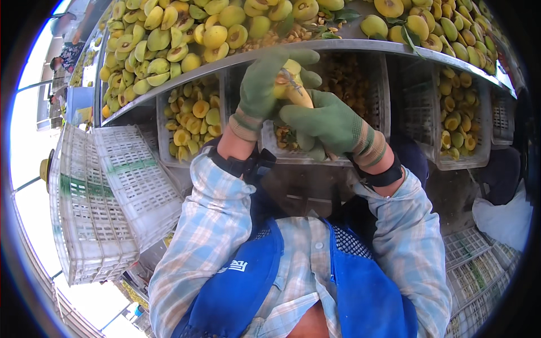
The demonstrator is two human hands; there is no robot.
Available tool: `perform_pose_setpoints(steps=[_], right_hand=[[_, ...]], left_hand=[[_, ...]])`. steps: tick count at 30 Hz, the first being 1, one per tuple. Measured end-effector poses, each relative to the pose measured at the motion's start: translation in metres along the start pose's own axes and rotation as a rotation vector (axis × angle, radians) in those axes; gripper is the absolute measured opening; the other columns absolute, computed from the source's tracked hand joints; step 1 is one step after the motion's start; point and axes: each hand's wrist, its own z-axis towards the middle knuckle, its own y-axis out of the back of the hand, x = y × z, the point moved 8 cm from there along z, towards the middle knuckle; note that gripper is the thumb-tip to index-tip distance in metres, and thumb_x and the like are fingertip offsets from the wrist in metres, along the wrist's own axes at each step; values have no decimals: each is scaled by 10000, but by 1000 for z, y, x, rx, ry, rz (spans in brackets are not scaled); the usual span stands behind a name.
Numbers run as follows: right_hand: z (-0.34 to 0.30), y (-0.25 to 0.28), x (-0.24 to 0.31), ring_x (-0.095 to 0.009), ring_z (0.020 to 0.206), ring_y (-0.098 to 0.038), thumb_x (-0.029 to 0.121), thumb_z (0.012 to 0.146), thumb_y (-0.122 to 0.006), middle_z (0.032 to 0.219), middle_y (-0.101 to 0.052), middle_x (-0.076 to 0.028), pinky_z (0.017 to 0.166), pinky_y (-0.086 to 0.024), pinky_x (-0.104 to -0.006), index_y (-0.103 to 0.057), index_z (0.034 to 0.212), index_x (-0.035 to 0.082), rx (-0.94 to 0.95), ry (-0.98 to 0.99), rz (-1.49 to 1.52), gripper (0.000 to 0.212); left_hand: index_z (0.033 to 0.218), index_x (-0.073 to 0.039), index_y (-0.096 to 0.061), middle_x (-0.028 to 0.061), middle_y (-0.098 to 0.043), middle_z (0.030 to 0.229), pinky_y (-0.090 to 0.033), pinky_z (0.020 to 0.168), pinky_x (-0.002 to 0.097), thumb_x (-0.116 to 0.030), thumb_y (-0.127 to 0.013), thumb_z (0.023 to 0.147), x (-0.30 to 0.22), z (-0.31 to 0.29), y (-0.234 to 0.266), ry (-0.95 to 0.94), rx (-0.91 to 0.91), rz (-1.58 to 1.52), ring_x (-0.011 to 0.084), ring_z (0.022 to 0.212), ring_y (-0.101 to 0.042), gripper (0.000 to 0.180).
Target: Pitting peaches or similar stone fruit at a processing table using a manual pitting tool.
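Both my hands wear green knit gloves with tan-striped cuffs and meet above the metal table's near edge. My left hand (260, 84) is closed around a yellow-green stone fruit (292, 66). My right hand (332, 121) grips a short tool with a pale wooden handle (300, 98). A thin dark metal part at the tool's end touches the fruit. Its exact shape is partly hidden by the fruit and fingers. Halved yellow-green fruits (159, 39) are heaped on the table beyond my left hand, some showing brown hollows.
The metal table edge (360, 45) curves across the far side. Below it stand a crate of fruit halves (194, 121), a crate of brown pits (385, 96) and another fruit crate (459, 163). White crates (138, 177) lean at left; more crates (473, 265) sit at lower right.
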Motion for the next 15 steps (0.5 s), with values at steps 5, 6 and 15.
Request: perform_pose_setpoints(steps=[5, 6, 15], right_hand=[[2, -10, -8, -90, 402, -459, 196, 923, -561, 569, -522, -16, 360, -348, -220, -610, 973, -60, 167, 65, 464, 265], [2, -9, -10, -90, 402, -459, 196, 923, -561, 569, -522, -16, 360, -348, -220, -610, 973, -60, 166, 68, 461, 265], [-14, -19, 3, -36, 384, -397, 255, 974, -491, 570, -479, 33, 357, -333, -184, -586, 1133, -66, 529, 208, 784, 370]], left_hand=[[1165, 23, -563, 175, -630, 1114, -577, 726, 324, -201, -515, 970, -17, -5, -10, -187, -108, 487, 256, 867, -682, 301], [1165, 23, -563, 175, -630, 1114, -577, 726, 324, -201, -515, 970, -14, -4, -10, -191, -106, 487, 256, 867, -682, 301], [1311, -1, -485, 149, -679, 1000, -524, 608, 266, -433, -425, 988, -16, -10, 26, -319, -283, -108, 187, 675, -658, 542]])
